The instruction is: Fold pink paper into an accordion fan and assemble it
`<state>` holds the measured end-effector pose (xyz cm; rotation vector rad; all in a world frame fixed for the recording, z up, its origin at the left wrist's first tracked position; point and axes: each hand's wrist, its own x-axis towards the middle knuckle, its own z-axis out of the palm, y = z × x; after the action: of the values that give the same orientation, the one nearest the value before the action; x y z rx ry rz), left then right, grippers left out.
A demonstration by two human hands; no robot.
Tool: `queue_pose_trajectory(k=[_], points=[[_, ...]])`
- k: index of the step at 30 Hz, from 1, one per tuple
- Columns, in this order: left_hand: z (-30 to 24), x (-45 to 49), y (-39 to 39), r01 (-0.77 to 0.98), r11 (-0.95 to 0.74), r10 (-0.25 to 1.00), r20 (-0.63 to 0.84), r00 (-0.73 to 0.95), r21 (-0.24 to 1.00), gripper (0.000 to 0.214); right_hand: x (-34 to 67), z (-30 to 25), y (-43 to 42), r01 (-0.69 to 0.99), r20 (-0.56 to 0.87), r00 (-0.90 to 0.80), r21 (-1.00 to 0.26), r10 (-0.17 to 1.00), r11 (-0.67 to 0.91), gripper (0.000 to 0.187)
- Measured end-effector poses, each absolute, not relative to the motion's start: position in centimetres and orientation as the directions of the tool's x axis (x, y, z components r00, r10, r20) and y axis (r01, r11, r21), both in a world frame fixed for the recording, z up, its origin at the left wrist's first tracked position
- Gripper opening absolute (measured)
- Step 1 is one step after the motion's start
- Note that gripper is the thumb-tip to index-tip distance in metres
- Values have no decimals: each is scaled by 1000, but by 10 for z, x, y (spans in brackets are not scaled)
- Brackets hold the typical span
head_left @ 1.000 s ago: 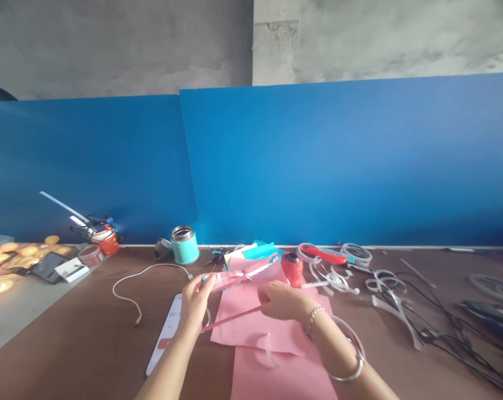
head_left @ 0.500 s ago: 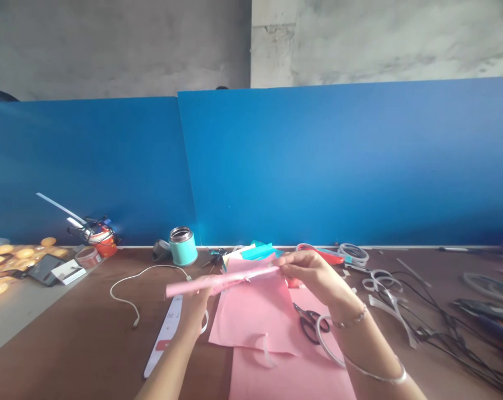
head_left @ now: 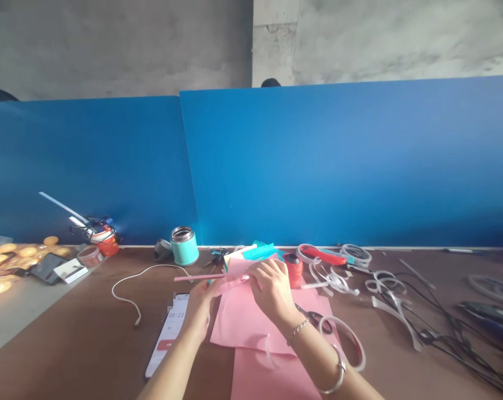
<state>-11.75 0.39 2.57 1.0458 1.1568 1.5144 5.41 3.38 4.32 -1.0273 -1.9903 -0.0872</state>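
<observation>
A narrow folded piece of pink paper (head_left: 198, 277) is raised above the desk, held between both hands. My left hand (head_left: 200, 309) grips it near the middle, with one end sticking out to the left. At its right end, the fingers of my right hand (head_left: 273, 286) are closed together on the paper. Larger pink sheets (head_left: 239, 329) lie beneath. Black-handled scissors (head_left: 325, 324) rest on them, partly hidden by my right wrist. Beside that forearm is a roll of double-sided tape (head_left: 357, 350). A phone (head_left: 165, 340) with a running timer lies under my left wrist.
A turquoise flask (head_left: 184, 248) and a white cable (head_left: 137, 303) are at the left. Near the back stand a red container (head_left: 293, 270) and curled white strips (head_left: 337, 280). Black cables (head_left: 447, 333) spread over the right side. A blue partition (head_left: 338, 161) borders the desk's back.
My right hand has moved left and slightly down along the pink paper, closer to my left hand. The red container and white strips behind it now show more. The paper has turned nearer to level.
</observation>
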Motion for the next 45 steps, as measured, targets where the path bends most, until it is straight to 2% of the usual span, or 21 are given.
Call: queue_pose_trajectory(k=[3, 7, 13, 15, 19, 26, 33, 37, 45], points=[[30, -118, 3, -258, -89, 989, 55, -134, 962, 33, 56, 39, 39, 690, 715, -233, -357, 660, 630, 21], [30, -120, 2, -241, -87, 991, 59, -123, 967, 31, 55, 37, 40, 708, 725, -153, -394, 672, 587, 22], [26, -123, 2, -117, -57, 959, 21, -283, 991, 22, 47, 30, 34, 776, 756, -170, -293, 632, 559, 20], [28, -120, 1, -148, -54, 969, 16, -247, 988, 22, 44, 29, 32, 791, 772, -136, -292, 620, 538, 18], [33, -113, -2, -280, -65, 997, 52, -53, 958, 32, 43, 28, 30, 801, 773, -117, -298, 623, 520, 15], [22, -114, 2, -280, -47, 977, -14, -215, 959, 29, 46, 21, 32, 817, 742, -187, -246, 644, 521, 18], [32, -108, -3, -230, -57, 985, 17, -172, 971, 33, 45, 19, 30, 797, 782, -170, -249, 600, 550, 13], [34, -105, -4, -242, -99, 977, 49, -206, 965, 33, 44, 18, 30, 786, 803, -169, -240, 571, 569, 14], [31, -106, -3, -239, -85, 985, 44, -169, 967, 30, 43, 17, 30, 795, 793, -185, -227, 580, 563, 16]])
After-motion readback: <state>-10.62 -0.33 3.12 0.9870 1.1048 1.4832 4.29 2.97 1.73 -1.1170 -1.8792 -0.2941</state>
